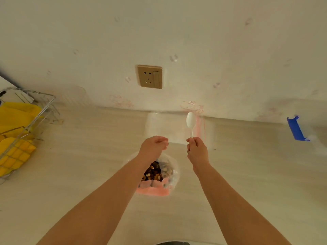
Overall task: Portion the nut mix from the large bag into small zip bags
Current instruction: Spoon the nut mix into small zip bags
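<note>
A large clear bag (169, 171) with a pink zip strip lies on the pale counter and holds a brown nut mix (154, 172). My left hand (154, 146) pinches the bag's far edge with curled fingers, just above the nuts. My right hand (196, 150) grips the handle of a white plastic spoon (191, 121), whose empty bowl points toward the wall. Several small clear zip bags (177, 128) with pink strips lie flat against the wall behind both hands; they are faint and hard to separate.
A wire basket (31, 119) with yellow items stands at the left edge of the counter (88, 156). A blue clip-like object (296, 129) lies at the right near the wall. A wall socket (150, 76) is above the bags.
</note>
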